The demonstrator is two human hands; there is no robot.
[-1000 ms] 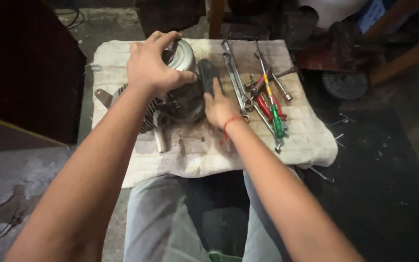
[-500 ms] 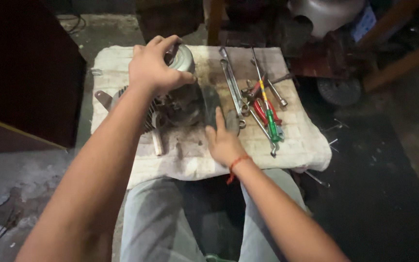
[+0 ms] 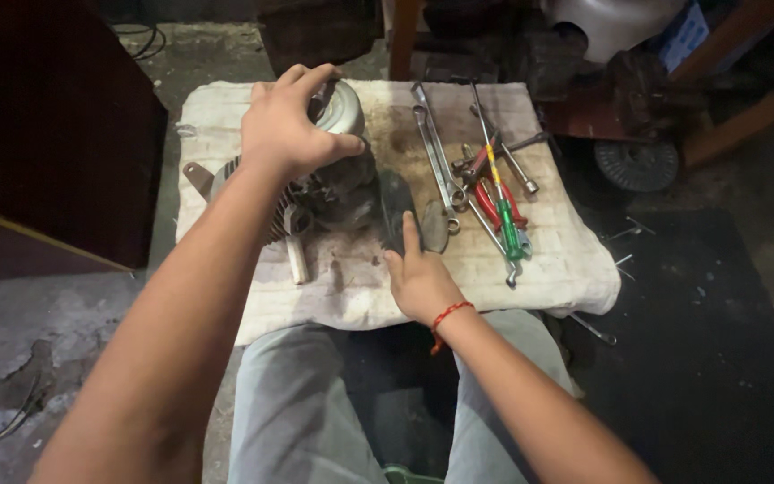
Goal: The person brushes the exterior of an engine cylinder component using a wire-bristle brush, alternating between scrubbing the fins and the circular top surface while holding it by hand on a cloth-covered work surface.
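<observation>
A grey finned engine block (image 3: 315,193) lies on a stained white cloth (image 3: 548,269) spread over the floor. My left hand (image 3: 290,124) grips the round metal cover at the engine's top end. My right hand (image 3: 418,278) rests on the cloth just below the engine, index finger stretched toward a dark flat part (image 3: 396,211) beside the engine. A red thread band circles my right wrist.
Wrenches (image 3: 434,148), red-handled pliers (image 3: 494,202) and a green-handled screwdriver (image 3: 505,224) lie in a heap on the cloth's right half. A dark cabinet (image 3: 47,134) stands at left. Machine parts and a toothed wheel (image 3: 635,164) sit beyond the cloth at right. My knees are below.
My right hand has slid back from the engine toward me, down onto the cloth. My left hand keeps its grip on the engine's cover.
</observation>
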